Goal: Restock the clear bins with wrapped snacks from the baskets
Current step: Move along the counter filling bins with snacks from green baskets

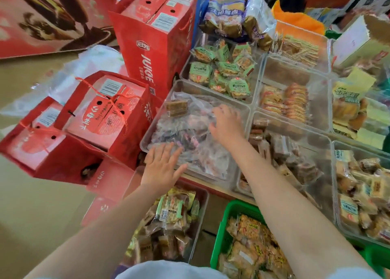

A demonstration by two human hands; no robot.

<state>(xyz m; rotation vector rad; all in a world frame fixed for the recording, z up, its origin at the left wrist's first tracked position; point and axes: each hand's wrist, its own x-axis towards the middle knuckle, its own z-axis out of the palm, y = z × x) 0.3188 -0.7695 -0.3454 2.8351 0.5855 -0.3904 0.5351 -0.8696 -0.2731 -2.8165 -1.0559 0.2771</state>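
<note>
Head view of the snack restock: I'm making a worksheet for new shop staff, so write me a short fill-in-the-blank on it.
1. Both hands, left hand and right hand, reach into the same clear ____.
2. The basket at lower right is coloured ____.
3. The tall red box is printed with the word ____.

Missing words: bin; green; JUICE

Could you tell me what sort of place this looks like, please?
Probably a small shop's snack section: clear bins of individually wrapped snacks, red juice gift boxes stacked alongside, and a green basket of stock below.
</note>
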